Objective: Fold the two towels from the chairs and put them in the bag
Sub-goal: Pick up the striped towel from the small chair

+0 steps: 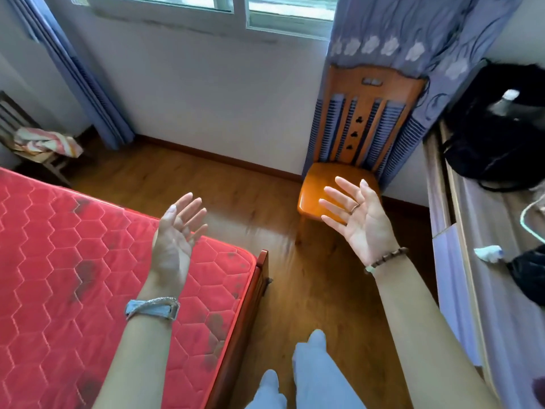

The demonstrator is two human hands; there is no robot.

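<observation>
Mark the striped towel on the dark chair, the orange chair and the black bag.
striped towel (47, 141): head view, middle of the crumpled cloth.
orange chair (312, 181): head view, bare left of seat.
black bag (486, 152): head view, lower front fabric.

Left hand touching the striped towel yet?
Apart. Head view: left hand is raised, empty, above the bed; striped towel lies on the far chair.
</observation>
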